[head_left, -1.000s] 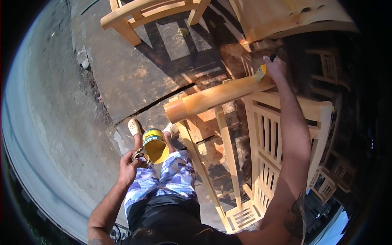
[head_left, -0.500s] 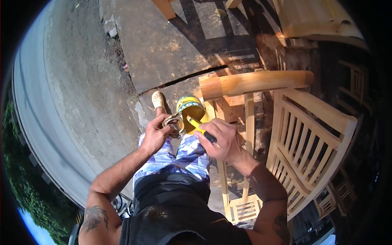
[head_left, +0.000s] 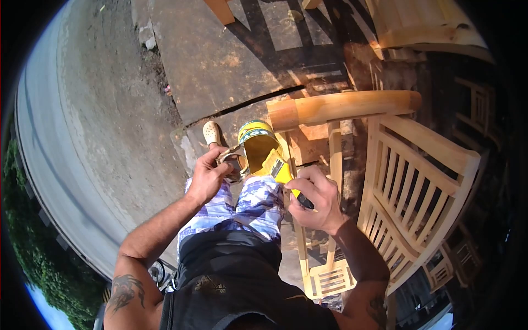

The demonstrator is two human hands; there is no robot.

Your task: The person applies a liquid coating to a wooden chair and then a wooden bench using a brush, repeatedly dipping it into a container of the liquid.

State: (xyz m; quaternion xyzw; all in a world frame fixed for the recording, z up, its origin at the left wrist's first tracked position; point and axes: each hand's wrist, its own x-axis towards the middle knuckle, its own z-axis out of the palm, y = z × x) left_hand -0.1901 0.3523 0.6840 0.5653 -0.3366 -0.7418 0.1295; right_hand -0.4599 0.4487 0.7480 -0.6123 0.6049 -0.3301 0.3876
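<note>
My left hand (head_left: 209, 175) is closed on the pale handle of a yellow paint container (head_left: 256, 133), whose open mouth faces me in front of my thighs. Lettering runs around its outside. In my right hand (head_left: 320, 201) is a paintbrush (head_left: 285, 175) with a yellow body and a black handle end. Its bristle end points up and left, over the right side of the container's mouth. How much liquid lies inside the container cannot be made out.
Close on my right stands a pale wooden chair (head_left: 410, 187) with a slatted side and a thick rounded armrest (head_left: 352, 107). More wooden furniture (head_left: 429, 25) is at the top right. A gap (head_left: 258, 102) crosses the concrete ahead. A road (head_left: 47, 132) runs along the left.
The paintbrush has come up out of the container's mouth and its bristle end now shows. My right hand has moved slightly right and down. My left hand has hardly moved.
</note>
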